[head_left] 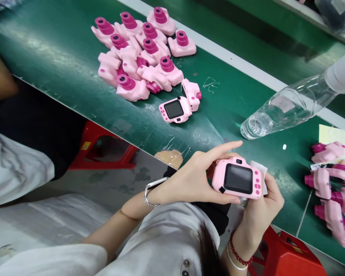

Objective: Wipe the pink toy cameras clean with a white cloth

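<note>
Holding a pink toy camera [237, 179] with both hands, just off the near edge of the green tabletop [60, 50], screen side up. Left hand [196, 180]: thumb under the bottom edge, index finger stretched over the top, fingers closed on the camera's left end. Right hand [260, 210]: cupped beneath the right end, fingers wrapped around the back, gripping it too. A small white piece [259, 167] sticks up behind the camera, against the right hand; can't tell what it is.

Around it:
- Heap of pink cameras [140, 53] at the far left of the tabletop, most lens-up, magenta lens barrels, touching each other.
- Two more near that heap: one camera lying screen-up [174, 109], one tipped on its side [192, 93] right against it.
- Clear plastic bottle [287, 105] lying on its side, white cap end toward the right edge, well apart from the hands.
- Second cluster of pink cameras [332, 191] at the right, lenses pointing left, near the right hand.
- Yellowish paper sheet [337, 138] behind that cluster.
- White stripe [232, 57] runs along the tabletop beyond the heap.
- Red plastic stool [100, 147] below the tabletop edge, another red stool [287, 255] by the right wrist.
- Silver bracelet [151, 189] on left wrist, red bead bracelet [238, 251] on right.

Nothing between hands and camera. Faint scratched marks on the tabletop near the tipped camera, not readable. No brand visible.
</note>
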`<state>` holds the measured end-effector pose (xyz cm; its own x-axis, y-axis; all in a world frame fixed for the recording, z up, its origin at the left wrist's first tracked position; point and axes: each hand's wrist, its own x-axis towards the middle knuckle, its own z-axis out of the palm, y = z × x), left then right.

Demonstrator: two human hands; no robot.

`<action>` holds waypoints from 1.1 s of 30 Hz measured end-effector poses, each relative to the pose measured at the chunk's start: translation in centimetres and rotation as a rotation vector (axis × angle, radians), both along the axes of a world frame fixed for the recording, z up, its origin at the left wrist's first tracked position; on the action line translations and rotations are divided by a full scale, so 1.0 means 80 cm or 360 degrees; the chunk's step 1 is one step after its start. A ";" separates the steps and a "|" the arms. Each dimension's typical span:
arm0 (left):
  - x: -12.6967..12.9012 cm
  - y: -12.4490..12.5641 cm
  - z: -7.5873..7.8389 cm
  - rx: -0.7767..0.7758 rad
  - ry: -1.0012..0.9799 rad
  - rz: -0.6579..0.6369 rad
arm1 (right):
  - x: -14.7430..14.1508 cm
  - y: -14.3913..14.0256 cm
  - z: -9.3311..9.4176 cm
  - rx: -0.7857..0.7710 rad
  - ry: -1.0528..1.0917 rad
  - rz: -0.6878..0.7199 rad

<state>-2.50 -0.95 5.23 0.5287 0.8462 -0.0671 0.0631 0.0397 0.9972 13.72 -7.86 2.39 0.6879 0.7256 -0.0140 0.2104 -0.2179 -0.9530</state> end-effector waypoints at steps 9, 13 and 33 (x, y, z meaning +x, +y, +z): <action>0.011 0.001 -0.001 0.0040 0.0127 -0.0040 | 0.010 -0.007 -0.006 -0.0007 -0.0050 -0.0055; 0.019 0.004 -0.006 0.0180 0.0097 -0.0137 | 0.018 -0.011 -0.008 -0.0035 -0.0142 -0.0139; 0.109 -0.008 -0.031 -0.0102 0.0109 -0.0361 | 0.095 -0.046 -0.009 -0.0084 -0.0425 -0.0572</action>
<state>6.21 -1.59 2.76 0.6971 0.6991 -0.1592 0.1448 0.0802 0.9862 21.35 -11.51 1.63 0.8808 0.4429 0.1677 0.3494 -0.3688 -0.8613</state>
